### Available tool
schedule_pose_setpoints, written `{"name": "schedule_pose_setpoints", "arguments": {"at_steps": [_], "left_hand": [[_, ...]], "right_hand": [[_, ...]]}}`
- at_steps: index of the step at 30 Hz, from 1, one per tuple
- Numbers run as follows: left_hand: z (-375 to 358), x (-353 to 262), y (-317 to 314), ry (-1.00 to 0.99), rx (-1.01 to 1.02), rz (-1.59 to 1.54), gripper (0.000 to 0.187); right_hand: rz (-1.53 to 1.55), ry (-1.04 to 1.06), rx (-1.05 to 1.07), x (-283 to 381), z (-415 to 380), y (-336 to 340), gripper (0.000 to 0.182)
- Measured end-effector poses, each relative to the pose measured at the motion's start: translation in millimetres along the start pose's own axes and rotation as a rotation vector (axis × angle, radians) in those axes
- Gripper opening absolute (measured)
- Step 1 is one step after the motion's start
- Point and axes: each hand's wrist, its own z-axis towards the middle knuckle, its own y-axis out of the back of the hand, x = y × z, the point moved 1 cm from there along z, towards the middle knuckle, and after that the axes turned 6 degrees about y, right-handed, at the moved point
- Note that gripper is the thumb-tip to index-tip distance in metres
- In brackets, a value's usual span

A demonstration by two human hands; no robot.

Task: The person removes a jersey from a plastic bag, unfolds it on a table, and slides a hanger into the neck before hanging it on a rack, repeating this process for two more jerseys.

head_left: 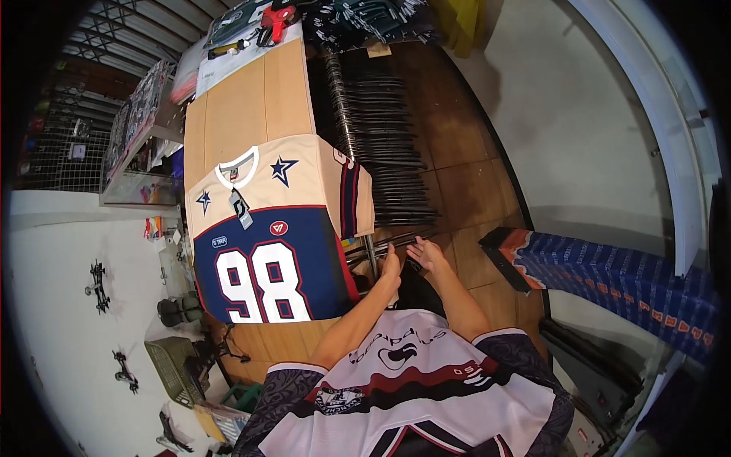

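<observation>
A navy and cream jersey (263, 228) with a large 98, stars and a hanging tag (241, 211) lies flat on the wooden table. Just right of its lower sleeve, my left hand (391, 264) is seen edge-on, fingers stretched forward beside the end of a metal rail (371, 253). My right hand (428, 254) is turned partly palm up with its fingers apart. Both hands are close to the nearest hangers, below a dense row of black hangers (392, 152) along the rail.
The wooden table (251, 99) runs away from me, with a red tool (277, 24) at its far end. Dark folded garments (373, 19) are piled beyond the hangers. A blue patterned box (601, 278) stands right. A green crate (171, 369) sits at lower left.
</observation>
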Motion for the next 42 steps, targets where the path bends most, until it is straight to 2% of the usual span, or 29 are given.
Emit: {"name": "schedule_pose_setpoints", "arguments": {"at_steps": [1,7,11,14,15,17,19,22,23,26,27,30,31,35,39,40,42], "left_hand": [[35,10,11,0.016,0.025,-0.1,0.08],[-21,-7,-3,0.082,0.101,-0.094,0.058],[-61,-9,-8,0.029,0.325,-0.07,0.047],[-112,-22,-8,-0.061,0.506,0.166,0.04],[-140,-35,-8,-0.036,0.574,0.188,0.03],[-184,-54,-2,-0.233,0.697,0.354,0.027],[-188,-55,3,-0.493,0.778,0.511,0.028],[-259,-97,27,-0.838,0.646,0.831,0.031],[-266,-101,34,-1.197,0.565,0.822,0.037],[-289,-119,55,-1.634,0.353,0.822,0.044],[-289,-123,63,-1.623,0.453,0.763,0.045],[-288,-137,102,-1.137,0.665,0.859,0.036],[-286,-141,115,-1.235,0.667,0.796,0.027],[-281,-177,182,-1.406,0.628,0.648,0.02],[-268,-225,258,-1.217,0.564,0.76,0.024],[-257,-235,273,-1.306,0.565,0.718,0.024],[-243,-258,304,-1.285,0.521,0.845,0.025]], "right_hand": [[0.002,0.022,0.014,0,-1,1,0.028],[-0.04,0.144,0.012,13,-21,10,0.025],[-0.067,0.304,0.035,38,-42,20,0.023],[-0.088,0.453,-0.001,73,-67,24,0.019],[-0.073,0.525,-0.019,87,-80,20,0.018],[-0.039,0.659,-0.036,117,-107,14,0.015],[-0.039,0.77,-0.04,148,-146,0,0.014],[-0.006,0.937,-0.048,182,-184,-11,0.015],[0.001,0.974,-0.048,191,-200,-18,0.016],[0.059,1.055,0.005,204,-231,-29,0.016],[0.087,1.053,0.005,200,-241,-37,0.016],[0.163,1.057,0.014,180,-265,-64,0.017],[0.179,1.06,0.019,167,-271,-73,0.018],[0.202,1.044,-0.02,107,-290,-129,0.024],[-0.342,0.903,-0.057,51,-313,-177,0.033],[-0.536,1.046,-0.132,40,-311,-189,0.032],[-0.933,1.309,-0.287,14,-306,-207,0.029]]}}
